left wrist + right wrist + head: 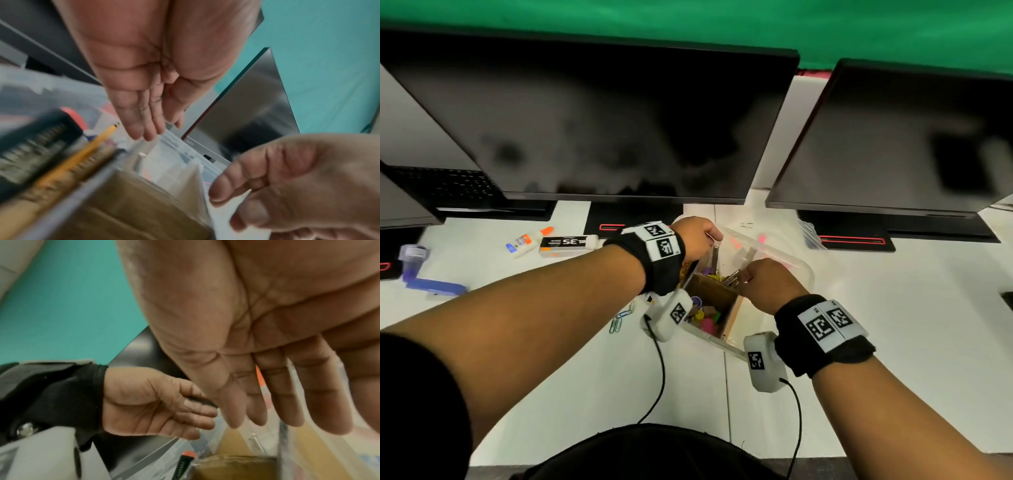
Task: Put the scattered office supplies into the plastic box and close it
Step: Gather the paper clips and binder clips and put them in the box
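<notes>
The clear plastic box (799,270) stands open at the desk's middle. It holds a brown cardboard insert (714,291), small colourful pieces, a yellow pencil (82,155) and a black marker with an orange cap (185,465). My left hand (709,236) hovers over the box's far left corner, fingers straight and empty (152,131). My right hand (748,277) reaches down into the box beside the insert, its fingers extended (287,421) with nothing seen in the palm. On the desk to the left lie a glue bottle (529,240), a white and black carton (568,244), a blue stapler (434,286) and paper clips (621,317).
Two dark monitors (602,120) (893,137) hang low over the desk's back, their stands close behind the box. A purple tape dispenser (412,255) sits at the far left. A clear packet (810,234) lies behind the box on the right. Wrist camera cables trail toward me.
</notes>
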Motion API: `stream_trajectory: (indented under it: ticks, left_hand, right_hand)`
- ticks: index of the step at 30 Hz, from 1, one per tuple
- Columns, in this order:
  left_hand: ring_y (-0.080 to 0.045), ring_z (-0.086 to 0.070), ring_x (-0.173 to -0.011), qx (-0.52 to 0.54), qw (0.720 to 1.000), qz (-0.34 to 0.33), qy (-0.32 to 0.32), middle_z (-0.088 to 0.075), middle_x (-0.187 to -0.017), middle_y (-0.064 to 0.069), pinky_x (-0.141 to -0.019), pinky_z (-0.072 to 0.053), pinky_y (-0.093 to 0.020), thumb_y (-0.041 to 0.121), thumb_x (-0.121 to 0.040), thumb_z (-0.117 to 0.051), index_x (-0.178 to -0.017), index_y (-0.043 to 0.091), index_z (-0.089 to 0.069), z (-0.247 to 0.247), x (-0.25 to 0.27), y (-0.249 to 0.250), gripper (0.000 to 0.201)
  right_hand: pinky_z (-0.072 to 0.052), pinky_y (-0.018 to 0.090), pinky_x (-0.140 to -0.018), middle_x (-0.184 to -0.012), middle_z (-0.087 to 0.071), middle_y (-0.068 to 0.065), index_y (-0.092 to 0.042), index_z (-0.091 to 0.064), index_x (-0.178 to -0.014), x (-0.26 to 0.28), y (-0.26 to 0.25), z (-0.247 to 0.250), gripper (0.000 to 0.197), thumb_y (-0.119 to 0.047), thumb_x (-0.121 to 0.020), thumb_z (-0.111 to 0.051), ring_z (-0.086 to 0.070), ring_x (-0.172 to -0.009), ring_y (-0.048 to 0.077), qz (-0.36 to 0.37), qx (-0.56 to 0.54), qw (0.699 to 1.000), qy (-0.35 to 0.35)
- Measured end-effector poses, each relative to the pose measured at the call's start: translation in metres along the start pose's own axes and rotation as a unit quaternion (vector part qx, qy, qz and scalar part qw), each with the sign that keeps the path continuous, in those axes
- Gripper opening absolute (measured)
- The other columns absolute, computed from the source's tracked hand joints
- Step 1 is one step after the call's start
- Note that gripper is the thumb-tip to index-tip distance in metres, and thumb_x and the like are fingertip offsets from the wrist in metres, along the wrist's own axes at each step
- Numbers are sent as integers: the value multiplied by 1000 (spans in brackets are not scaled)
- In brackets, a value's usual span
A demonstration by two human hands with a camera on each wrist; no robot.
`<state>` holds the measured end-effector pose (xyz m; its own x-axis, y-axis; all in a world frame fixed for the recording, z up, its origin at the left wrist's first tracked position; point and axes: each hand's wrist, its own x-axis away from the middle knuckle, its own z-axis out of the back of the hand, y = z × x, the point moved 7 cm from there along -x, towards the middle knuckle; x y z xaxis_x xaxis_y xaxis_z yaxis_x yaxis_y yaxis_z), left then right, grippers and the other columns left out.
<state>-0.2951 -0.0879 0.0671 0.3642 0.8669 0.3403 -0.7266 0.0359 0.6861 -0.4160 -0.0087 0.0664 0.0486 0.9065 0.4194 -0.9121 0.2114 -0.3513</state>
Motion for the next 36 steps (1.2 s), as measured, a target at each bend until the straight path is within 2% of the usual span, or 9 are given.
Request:
stream_trajectory:
  ticks: [2,5,11,14,18,24,29,32,36]
  left_hand:
    - [-16,-62,-94,15,1000,-8,9,-66,-114,-8,-65,-49,-14,-2,-88,-47,-111,11,-64,17,12,-19,31]
    - [-17,-62,-90,-24,999,1,44,-66,-98,-3,-61,-44,-15,1,-87,-48,-105,12,-67,48,37,-58,28]
    - [-17,-57,-92,-75,990,89,80,-61,-97,-2,-70,-40,-9,-2,-86,-54,-109,8,-65,95,93,-173,27]
    - [-22,-58,-108,-114,978,164,63,-62,-114,-5,-90,-43,-22,5,-85,-60,-116,13,-61,106,121,-237,32]
    - [-27,-51,-119,-189,951,245,19,-51,-130,-10,-102,-41,-32,19,-82,-68,-127,20,-51,105,153,-308,48]
    - [-30,-49,-121,-182,937,297,3,-43,-131,-12,-100,-42,-36,29,-71,-78,-134,20,-39,100,178,-369,74]
    - [-29,-50,-119,-166,946,278,-27,-44,-131,-13,-99,-43,-37,29,-66,-83,-136,16,-32,85,178,-383,88]
    - [-28,-51,-117,-130,964,231,-17,-44,-132,-12,-99,-43,-34,24,-63,-85,-134,13,-36,81,168,-373,87]
    - [-28,-57,-100,-97,976,194,-15,-53,-120,-14,-82,-51,-32,17,-70,-79,-129,10,-41,74,154,-356,70]
  right_hand:
    - [-43,26,-84,-114,-63,11,-5,-66,-106,5,-15,4,24,-16,-87,-56,-58,-105,27,19,-29,999,10]
    - [-44,27,-85,-111,-64,7,-11,-67,-101,10,-52,3,19,-16,-85,-58,-58,-102,23,69,-53,996,14]
    - [-46,28,-90,-113,-65,5,-12,-66,-109,20,-149,-40,24,-20,-88,-59,-59,-104,21,185,-35,982,-26]
    - [-43,27,-90,-120,-61,7,-11,-63,-114,23,-186,-87,27,-22,-89,-57,-56,-109,22,206,-3,975,-83]
    - [-41,29,-98,-135,-51,13,-6,-53,-127,3,-201,-162,42,-19,-87,-58,-50,-122,28,159,42,975,-152]
    - [-30,39,-112,-148,-25,14,-8,-28,-142,-40,-176,-206,68,-25,-82,-57,-27,-136,35,16,80,993,-88]
    - [-19,45,-116,-156,-4,16,-8,-12,-148,-49,-151,-213,78,-27,-85,-54,-7,-144,38,-95,69,991,-67]
    - [-14,43,-118,-157,2,17,-5,-10,-147,-44,-151,-221,78,-28,-86,-54,-1,-146,36,-90,59,991,-74]
    - [-4,38,-120,-157,-1,19,-3,-9,-149,-33,-168,-238,80,-28,-87,-53,1,-146,34,-40,59,994,-88]
